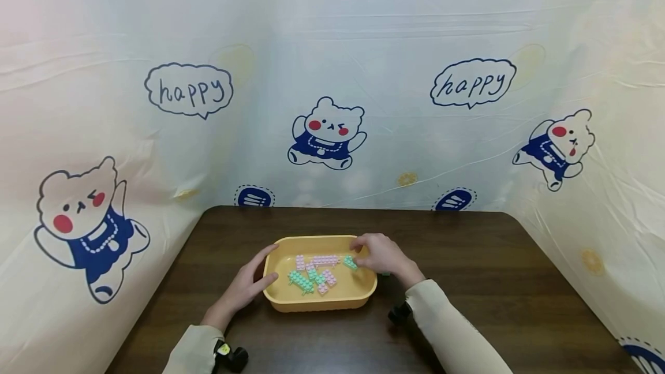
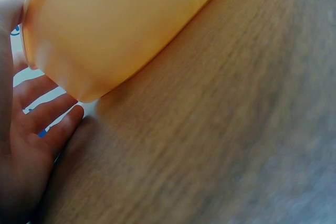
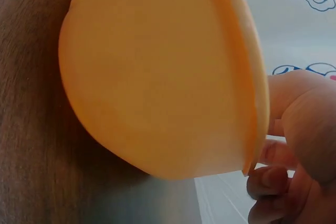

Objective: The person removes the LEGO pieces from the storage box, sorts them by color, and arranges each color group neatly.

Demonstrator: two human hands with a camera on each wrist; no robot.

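A yellow plastic basin [image 1: 320, 306] stands on the table, holding several small studded pieces in mint green and pink. My left hand [image 1: 244, 287] holds its left end, thumb over the rim and the other fingers spread along the outside wall. In the left wrist view those fingers [image 2: 47, 109] lie beside the wall. Over the basin's right end is my right hand [image 1: 383, 254], index finger and thumb parted. Its thumb is right at a mint green piece [image 1: 350, 262]. The right wrist view shows its lower fingers [image 3: 270, 179] bent near the rim; the basin wall hides the inside.
Pink pieces [image 1: 325, 260] and a mint green cluster [image 1: 301, 281] lie in the basin's middle and left. A small green bit [image 1: 385, 274] shows on the dark wooden table [image 1: 467, 258] by the right wrist. A printed curtain [image 1: 395, 149] hangs behind the table.
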